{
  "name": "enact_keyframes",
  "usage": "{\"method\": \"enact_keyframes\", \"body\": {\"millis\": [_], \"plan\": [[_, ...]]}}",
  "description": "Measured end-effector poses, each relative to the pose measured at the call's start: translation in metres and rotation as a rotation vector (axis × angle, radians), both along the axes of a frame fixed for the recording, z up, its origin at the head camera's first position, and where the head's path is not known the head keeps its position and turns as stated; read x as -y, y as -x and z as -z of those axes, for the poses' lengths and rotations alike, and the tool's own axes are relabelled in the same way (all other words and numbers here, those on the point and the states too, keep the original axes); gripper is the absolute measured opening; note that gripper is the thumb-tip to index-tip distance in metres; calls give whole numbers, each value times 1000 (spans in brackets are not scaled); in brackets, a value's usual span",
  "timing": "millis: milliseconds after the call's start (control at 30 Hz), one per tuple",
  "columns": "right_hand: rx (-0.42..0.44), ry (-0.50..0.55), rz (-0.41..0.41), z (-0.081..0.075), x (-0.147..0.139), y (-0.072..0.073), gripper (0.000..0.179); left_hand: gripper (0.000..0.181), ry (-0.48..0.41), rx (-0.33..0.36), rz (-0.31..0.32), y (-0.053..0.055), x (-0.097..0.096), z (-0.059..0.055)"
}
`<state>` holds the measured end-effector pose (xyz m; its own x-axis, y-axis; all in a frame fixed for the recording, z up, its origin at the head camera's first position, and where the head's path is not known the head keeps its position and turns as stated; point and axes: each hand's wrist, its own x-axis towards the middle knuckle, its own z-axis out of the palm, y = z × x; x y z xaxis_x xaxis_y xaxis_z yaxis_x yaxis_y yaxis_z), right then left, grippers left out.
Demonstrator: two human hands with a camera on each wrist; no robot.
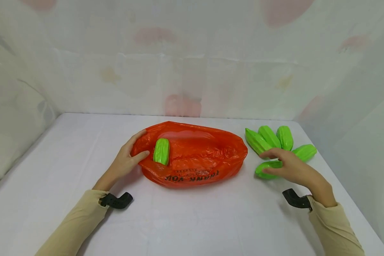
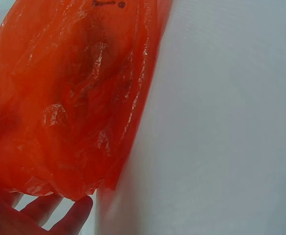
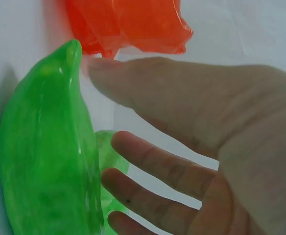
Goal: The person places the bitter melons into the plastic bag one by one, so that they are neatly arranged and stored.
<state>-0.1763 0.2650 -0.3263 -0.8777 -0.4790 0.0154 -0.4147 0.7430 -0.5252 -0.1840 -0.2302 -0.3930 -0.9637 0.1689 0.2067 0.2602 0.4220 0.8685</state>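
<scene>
With our left hand (image 1: 124, 160) holding the red plastic bag (image 1: 200, 154), our right hand (image 1: 291, 168), parted wide toward the surface's (image 1: 195, 224) right edge, should grip the nearest ridged gourd (image 1: 269, 164) mid-length.

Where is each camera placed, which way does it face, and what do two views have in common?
Head: worn on the head, facing forward and down at the white table; both sleeves, the left grip and right grip show.
Left wrist: worn there, facing the red bag closely; some fingers show at lower left.
Right wrist: worn there, facing a green vegetable; the thumb and three fingers show.
Shared: head and right wrist both show the bag, green vegetables and right grip.
</scene>
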Motion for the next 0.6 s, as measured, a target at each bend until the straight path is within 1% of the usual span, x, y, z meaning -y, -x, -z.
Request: {"method": "enact_keyframes", "body": {"millis": [133, 333, 500, 600], "plan": [[37, -6, 10, 1, -4, 1, 50, 68, -1, -3, -1, 0, 0, 0], [58, -31, 20, 3, -8, 3, 54, 69, -9, 1, -1, 0, 0, 1], [54, -56, 16, 6, -10, 6, 55, 69, -13, -2, 1, 0, 0, 0], [45, -81, 11, 8, -11, 7, 51, 69, -13, -3, 3, 0, 0, 0]]}}
